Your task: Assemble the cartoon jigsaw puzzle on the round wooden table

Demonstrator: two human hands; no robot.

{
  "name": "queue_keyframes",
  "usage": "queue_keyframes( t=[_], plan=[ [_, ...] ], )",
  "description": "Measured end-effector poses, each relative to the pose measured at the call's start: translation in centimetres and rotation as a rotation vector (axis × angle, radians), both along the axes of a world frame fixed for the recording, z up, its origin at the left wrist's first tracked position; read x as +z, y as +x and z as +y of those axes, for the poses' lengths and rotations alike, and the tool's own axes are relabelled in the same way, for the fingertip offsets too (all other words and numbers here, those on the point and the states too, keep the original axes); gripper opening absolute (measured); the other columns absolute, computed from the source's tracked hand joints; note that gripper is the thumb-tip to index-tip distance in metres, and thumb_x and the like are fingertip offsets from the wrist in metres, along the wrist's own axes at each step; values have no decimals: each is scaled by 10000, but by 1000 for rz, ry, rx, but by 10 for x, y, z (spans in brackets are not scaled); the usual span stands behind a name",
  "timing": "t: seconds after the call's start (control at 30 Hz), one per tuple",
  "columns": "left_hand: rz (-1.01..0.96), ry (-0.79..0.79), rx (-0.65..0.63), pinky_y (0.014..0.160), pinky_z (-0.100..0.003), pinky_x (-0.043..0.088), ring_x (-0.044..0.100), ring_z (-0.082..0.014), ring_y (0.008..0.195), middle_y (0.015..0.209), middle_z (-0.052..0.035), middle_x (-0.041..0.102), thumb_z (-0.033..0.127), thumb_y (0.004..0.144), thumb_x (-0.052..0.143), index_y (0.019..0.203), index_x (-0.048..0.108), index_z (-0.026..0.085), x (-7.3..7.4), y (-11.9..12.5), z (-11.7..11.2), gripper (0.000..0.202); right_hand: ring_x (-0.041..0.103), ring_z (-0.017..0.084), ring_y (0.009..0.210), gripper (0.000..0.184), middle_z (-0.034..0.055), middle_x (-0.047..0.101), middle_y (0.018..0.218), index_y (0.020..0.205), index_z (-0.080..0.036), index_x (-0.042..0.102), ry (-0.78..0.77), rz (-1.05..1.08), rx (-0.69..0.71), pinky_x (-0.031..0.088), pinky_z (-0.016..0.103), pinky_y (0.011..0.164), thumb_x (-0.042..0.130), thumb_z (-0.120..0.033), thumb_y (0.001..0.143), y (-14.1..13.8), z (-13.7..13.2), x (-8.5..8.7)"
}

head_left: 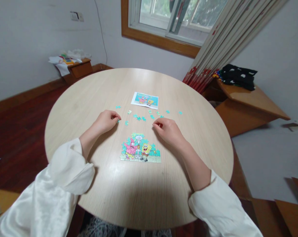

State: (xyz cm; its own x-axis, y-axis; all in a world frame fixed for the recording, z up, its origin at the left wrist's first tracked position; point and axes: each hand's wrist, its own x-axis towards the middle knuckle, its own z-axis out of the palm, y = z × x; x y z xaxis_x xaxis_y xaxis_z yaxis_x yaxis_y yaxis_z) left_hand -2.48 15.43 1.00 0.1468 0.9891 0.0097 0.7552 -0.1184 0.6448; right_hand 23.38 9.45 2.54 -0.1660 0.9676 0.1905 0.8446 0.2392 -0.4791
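A partly joined jigsaw puzzle [140,149] with pink, grey and yellow cartoon figures lies flat on the round table [109,194], close to me. Beyond its left side is my left hand [106,121], with thumb and fingers pinched at a small teal puzzle piece [118,121]. My right hand [168,129] hovers past the puzzle's upper right, its fingertips pressed together; whatever they may hold is too small to make out. Several loose teal pieces [139,118] and a pale green piece [129,112] are scattered between and beyond both hands.
A printed reference picture [145,100] lies behind the loose pieces. At the left wall stands a small wooden cabinet [80,69] with papers on top. To the right, a wooden stand [252,102] carries black patterned cloth [239,76], beside a long curtain [213,49].
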Motion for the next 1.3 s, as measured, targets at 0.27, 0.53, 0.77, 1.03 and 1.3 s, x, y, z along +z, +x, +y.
queue_keyframes(
  t=[0.27,0.53,0.77,1.03,1.3],
  plan=[
    [25,54,-40,714,-298,457,612,-204,694,703,-50,704,170,722,535,760,740,188,-2,-4,3,210,622,199,744,233,97,734,852,869,-161,729,146,16,-249,450,325,732,498,-179,841,44,25,-15],
    [65,110,-37,756,-310,459,611,-224,772,797,-68,703,167,738,556,753,726,198,-9,-6,6,173,623,198,740,256,98,728,857,921,-156,727,158,33,-295,466,339,761,487,-164,835,52,30,-19],
    [115,339,-33,928,-410,398,536,-272,1013,1050,-135,615,280,896,510,1067,724,141,-15,25,-1,307,619,188,765,254,98,730,895,930,-152,728,178,3,-251,462,322,771,489,-163,842,40,29,-20],
    [362,301,-257,859,-457,337,465,-339,1068,1131,-138,603,238,895,507,1010,751,209,-12,58,-6,272,620,188,769,268,93,727,885,920,-152,724,213,35,-284,463,324,778,470,-147,836,47,29,-17],
    [331,317,-260,867,-454,328,475,-327,1047,1125,-140,610,275,904,521,1066,735,206,-12,58,-2,276,609,184,740,266,76,725,861,905,-169,726,266,74,-323,468,327,773,475,-158,818,51,28,-12]
  ],
)
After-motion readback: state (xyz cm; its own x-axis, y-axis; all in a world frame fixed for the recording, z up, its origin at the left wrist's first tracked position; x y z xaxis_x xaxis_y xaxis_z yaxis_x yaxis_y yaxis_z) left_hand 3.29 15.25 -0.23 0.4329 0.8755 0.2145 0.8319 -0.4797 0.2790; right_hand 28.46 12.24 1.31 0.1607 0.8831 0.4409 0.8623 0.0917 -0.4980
